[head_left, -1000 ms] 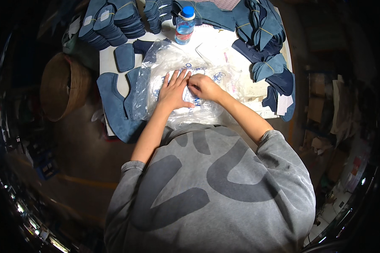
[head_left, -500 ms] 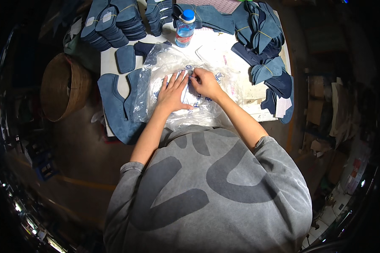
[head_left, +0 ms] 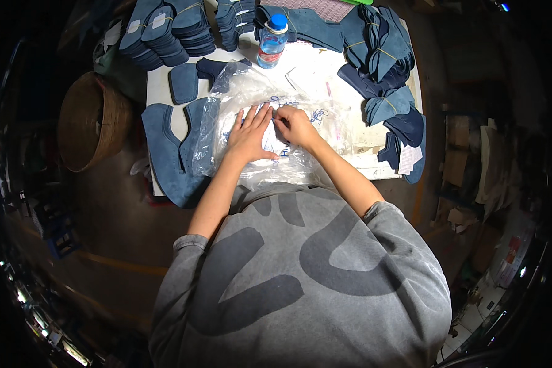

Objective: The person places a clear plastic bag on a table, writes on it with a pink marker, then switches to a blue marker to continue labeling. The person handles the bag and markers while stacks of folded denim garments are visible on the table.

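Observation:
A clear plastic bag point(head_left: 214, 132) with blue printed markings lies crumpled on the table in front of me. On it is a white flat piece point(head_left: 267, 143), partly covered by my hands. My left hand point(head_left: 249, 136) rests flat over this piece, fingers spread. Just to its right, my right hand point(head_left: 296, 127) is closed in a pinch, its fingertips down beside the left fingers. Whatever the pinch holds is too small or hidden to make out.
A blue-capped bottle point(head_left: 272, 42) stands beyond the bag, near a thin bent metal tool point(head_left: 292, 80). Banded stacks of blue cut pieces point(head_left: 193, 27) line the far edge, with more blue pieces point(head_left: 387, 105) at right. Left of the table is a woven basket point(head_left: 95, 126).
My right hand has shifted slightly down and toward my left hand, still pinched. The left hand keeps its flat place on the white piece.

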The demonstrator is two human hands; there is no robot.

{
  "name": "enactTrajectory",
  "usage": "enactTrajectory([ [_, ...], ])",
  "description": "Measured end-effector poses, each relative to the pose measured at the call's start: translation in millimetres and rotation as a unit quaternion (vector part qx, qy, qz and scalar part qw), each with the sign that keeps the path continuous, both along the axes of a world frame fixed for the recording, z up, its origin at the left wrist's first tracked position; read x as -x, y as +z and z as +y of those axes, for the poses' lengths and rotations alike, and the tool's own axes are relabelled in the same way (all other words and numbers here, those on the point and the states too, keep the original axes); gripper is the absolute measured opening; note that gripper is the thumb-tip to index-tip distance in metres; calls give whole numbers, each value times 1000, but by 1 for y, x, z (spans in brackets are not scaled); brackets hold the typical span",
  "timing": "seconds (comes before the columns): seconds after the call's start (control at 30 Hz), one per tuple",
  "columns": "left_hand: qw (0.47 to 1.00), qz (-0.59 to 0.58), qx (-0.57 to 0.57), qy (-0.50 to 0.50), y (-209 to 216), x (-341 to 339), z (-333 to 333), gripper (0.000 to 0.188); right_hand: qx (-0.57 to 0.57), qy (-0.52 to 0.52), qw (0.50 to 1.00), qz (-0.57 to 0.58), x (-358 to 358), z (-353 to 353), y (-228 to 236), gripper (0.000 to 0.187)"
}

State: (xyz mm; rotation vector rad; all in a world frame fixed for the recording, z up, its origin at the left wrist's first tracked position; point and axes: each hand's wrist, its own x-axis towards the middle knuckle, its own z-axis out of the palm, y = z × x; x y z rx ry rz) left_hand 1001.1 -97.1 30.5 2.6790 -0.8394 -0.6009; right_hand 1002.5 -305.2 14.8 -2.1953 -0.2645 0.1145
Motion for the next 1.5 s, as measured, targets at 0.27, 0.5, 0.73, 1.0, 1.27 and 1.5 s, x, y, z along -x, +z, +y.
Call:
enactTrajectory([
  [0.27,1000,13,-5,3,2,0,0,146,-21,34,999,6,6,3,4,3],
  [0.5,1000,7,-5,0,1,0,0,148,17,-66,992,-105,10,3,6,8],
  [0.73,996,-1,86,8,-1,2,10,134,-65,-146,983,89,17,-33,2,15],
  [1.0,998,7,63,-28,8,7,34,127,0,-119,982,147,21,-59,23,16],
  [1.27,1000,16,16,-20,7,5,28,133,39,96,995,4,17,7,18,11],
  [1.5,999,19,22,-26,1,4,29,135,41,218,972,-79,44,16,16,9],
])
